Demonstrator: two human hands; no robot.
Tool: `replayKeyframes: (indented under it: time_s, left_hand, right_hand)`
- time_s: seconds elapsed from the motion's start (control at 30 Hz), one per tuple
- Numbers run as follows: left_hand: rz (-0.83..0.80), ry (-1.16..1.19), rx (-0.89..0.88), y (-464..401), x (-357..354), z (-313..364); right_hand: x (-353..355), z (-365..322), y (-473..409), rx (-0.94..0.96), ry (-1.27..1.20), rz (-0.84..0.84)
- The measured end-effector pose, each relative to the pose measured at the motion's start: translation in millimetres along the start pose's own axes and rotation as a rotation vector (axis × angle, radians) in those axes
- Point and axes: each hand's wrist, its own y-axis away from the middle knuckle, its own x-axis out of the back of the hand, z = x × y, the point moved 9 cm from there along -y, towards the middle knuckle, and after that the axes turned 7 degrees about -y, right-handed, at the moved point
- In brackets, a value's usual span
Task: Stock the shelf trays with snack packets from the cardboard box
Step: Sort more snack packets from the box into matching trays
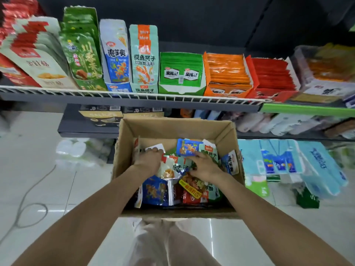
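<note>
Both hands down in cardboard box (173, 129), sorting. Left hand (148, 159) fingers curled over white pkt (156, 147) by far-left wall; right hand (204, 166) pinching teal packets (208, 152) mid-box, prob. gathering same-brand for teal shelf tray (143, 87).

Both hands are down inside the cardboard box (226, 135) at frame centre, its open top the only way in, and loose packets (155, 191) crowd the floor of it. Above, the shelf trays (180, 73) stand packed side by side behind a white wire rail (134, 96). The green tray sits lower than its neighbours, leaving room above it.
</note>
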Motion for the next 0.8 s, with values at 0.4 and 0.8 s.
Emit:
replayKeyframes:
  time_s: [0.4,0.8]
  left_hand:
    - [-0.001,0.235,0.006,6.6,-0.5,-3.9]
    - [0.358,1.201,-0.074,49.1,105.5,-36.3]
  right_hand:
    - [11.6,-23.9,-31.9,-0.005,0.023,0.234]
    - [148.7,-95.0,37.8,0.390,-0.882,0.402]
